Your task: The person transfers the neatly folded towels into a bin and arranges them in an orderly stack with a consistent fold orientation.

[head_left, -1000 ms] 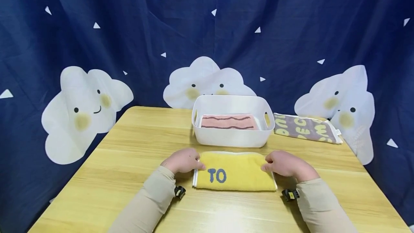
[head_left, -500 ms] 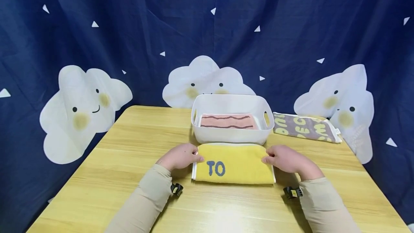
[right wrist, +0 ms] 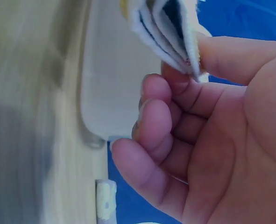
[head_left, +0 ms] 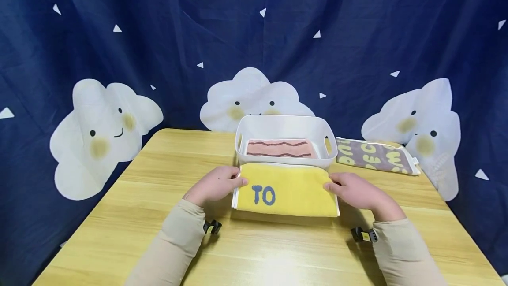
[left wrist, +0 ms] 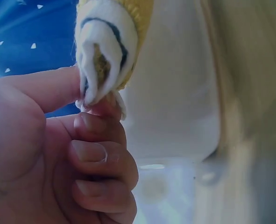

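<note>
A folded yellow towel (head_left: pixel 297 191) with white edging and the blue letters "TO" is held up in front of the white basket (head_left: pixel 285 121). My left hand (head_left: pixel 216 184) pinches its left edge between thumb and fingers. At the right edge my right hand (head_left: pixel 355 189) pinches it the same way. Both wrist views show the towel's stacked layers gripped at the folded ends (left wrist: pixel 102 56). The towel overlaps the basket's lower front wall in the head view. Inside the basket lies a folded pink towel (head_left: pixel 279 148) with dark wavy stripes.
To the right of the basket, a purple-grey towel (head_left: pixel 375 156) with yellow letters lies folded near the table's right edge. The wooden table (head_left: pixel 158 189) runs back to a dark blue curtain (head_left: pixel 178 21) printed with clouds and white triangles.
Both hands have raised the yellow towel off the table and moved it away from me, up to the basket's front. The basket and other towels stay put.
</note>
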Demonstrator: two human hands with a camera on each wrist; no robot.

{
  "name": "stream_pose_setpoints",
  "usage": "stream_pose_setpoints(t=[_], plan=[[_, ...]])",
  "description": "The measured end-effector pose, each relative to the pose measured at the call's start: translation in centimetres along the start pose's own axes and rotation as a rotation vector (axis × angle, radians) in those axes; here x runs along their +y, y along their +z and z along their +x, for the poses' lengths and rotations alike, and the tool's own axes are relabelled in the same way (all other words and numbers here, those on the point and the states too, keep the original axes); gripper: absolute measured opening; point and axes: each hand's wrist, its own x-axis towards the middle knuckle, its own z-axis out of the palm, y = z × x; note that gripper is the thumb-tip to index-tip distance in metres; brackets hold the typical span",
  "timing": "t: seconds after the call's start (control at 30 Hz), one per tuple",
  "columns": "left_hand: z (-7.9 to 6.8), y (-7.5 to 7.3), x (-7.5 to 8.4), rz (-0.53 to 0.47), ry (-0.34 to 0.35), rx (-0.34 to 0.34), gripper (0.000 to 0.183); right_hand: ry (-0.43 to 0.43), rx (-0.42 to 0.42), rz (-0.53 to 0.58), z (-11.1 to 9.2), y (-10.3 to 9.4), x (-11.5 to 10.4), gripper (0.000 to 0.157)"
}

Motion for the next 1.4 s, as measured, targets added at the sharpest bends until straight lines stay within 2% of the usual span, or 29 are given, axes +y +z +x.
stream_pose_setpoints(t=[0.17,0.4,0.6,0.77,1.1,1.4], plan=[[-0.5,-0.8,0.9,-0.034,-0.022,0.018,0.030,-0.001,0.055,0.008,-0.4,-0.7,-0.7,0.018],[-0.7,-1.2,1.6,-0.129,-0.047,0.078,0.027,0.013,0.150,0.088,-0.8,-1.4,-1.6,0.022],[-0.7,-1.6,1.9,-0.149,-0.057,0.147,0.032,0.034,0.225,0.072,-0.4,-1.5,-1.9,0.025],[-0.6,-2.0,2.1,-0.184,-0.050,0.155,0.029,0.032,0.251,0.065,-0.3,-1.5,-2.1,0.025],[0.1,-2.3,2.3,-0.143,-0.027,0.153,0.032,0.035,0.254,0.079,-0.3,-1.9,-2.1,0.026],[2.0,-4.0,2.4,-0.073,-0.013,0.142,0.034,0.033,0.248,0.055,1.5,-3.3,-1.9,0.029]])
